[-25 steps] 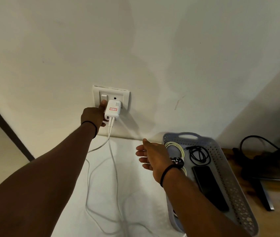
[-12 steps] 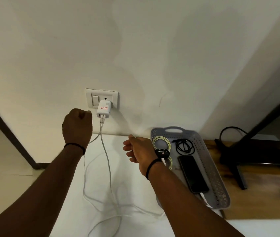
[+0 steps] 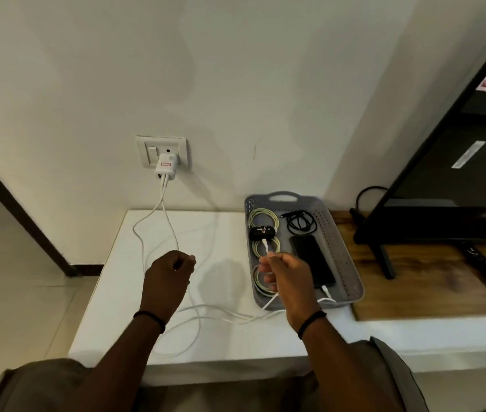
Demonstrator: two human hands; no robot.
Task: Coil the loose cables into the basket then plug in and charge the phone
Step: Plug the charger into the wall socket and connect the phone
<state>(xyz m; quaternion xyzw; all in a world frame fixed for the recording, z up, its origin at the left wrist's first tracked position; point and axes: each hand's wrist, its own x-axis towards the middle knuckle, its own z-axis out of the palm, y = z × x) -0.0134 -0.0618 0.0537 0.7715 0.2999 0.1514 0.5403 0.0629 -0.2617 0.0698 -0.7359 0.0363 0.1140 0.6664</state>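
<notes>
At centre-left the left hand (image 3: 168, 276) hangs over the white desk (image 3: 111, 292) with fingers curled, holding nothing visible, while right of it the right hand (image 3: 286, 276) pinches a white cable (image 3: 266, 246) above the grey basket (image 3: 345, 257), the phone (image 3: 310, 257) just beside its fingers.

The single head-worn view looked forward and down from close above the white table top (image 3: 224, 233), facing the pale painted wall (image 3: 236, 84).

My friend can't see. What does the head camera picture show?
A right hand pinches a white cable plug over a grey basket holding coiled cables and a plugged-in phone. The left hand is curled near a wall charger's cables.
</notes>
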